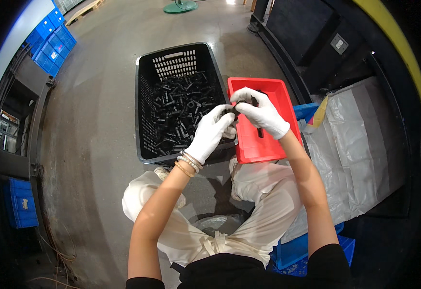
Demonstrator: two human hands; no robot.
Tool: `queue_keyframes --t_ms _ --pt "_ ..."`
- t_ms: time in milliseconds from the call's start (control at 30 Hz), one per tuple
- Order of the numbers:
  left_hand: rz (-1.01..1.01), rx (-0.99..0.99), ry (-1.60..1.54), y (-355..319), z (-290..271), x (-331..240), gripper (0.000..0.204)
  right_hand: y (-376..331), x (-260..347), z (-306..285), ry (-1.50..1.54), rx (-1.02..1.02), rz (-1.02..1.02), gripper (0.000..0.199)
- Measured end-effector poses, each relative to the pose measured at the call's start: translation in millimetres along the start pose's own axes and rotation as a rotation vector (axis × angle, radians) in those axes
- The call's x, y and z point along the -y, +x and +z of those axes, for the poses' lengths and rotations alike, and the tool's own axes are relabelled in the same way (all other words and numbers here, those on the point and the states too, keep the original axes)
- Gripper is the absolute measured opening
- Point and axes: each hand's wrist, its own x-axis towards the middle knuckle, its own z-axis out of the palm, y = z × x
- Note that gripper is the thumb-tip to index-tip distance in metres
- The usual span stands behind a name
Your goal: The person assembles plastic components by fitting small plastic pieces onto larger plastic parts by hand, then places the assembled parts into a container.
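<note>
Black parts (236, 110) gripped in 2 curled hands (208, 136) (264, 114), red bin (262, 151) and black crate (149, 115) beneath, grey floor (95, 144) around

At centre, the left hand (211, 132) and right hand (262, 113) partly hide a small black part (236, 111), and the top edge crops a green-based stand (180, 8).

Left hand (209, 132): was white-gloved and curled inward
Right hand (264, 115): was white-gloved, curled beside the left
Forearms (163, 198): were bare, reached forward
</note>
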Motion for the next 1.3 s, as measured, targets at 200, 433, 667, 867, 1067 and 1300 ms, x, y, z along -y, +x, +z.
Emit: queue_keyframes --t_ms 200,433,667,867,1067,1300 --pt "0.219 -0.165 0.304 -2.0 1.5 -0.4 0.028 5.8 -20.5 -0.5 -0.183 -0.049 -0.004 0.014" --pt "0.109 -0.100 -0.053 0.7 -3.8 3.6 0.028 3.4 -15.5 -0.3 -0.125 0.044 -0.052 0.014" --pt "-0.212 0.085 -0.287 -4.9 2.5 -8.7 0.037 -4.1 0.2 -1.6 -0.004 0.190 0.082 0.021" --pt "-0.128 0.145 -0.329 -6.0 3.2 -9.3 0.038 -4.8 -2.6 9.1 -0.190 -0.103 -0.017 0.036" --pt "0.168 -0.132 -0.267 -2.3 0.2 -9.1 0.030 -13.5 4.6 25.0 -0.391 -0.076 -0.316 0.022" --pt "0.216 -0.309 -0.111 -13.0 6.5 -13.3 0.036 -17.2 14.7 36.8 -0.566 -0.114 -0.418 0.020"
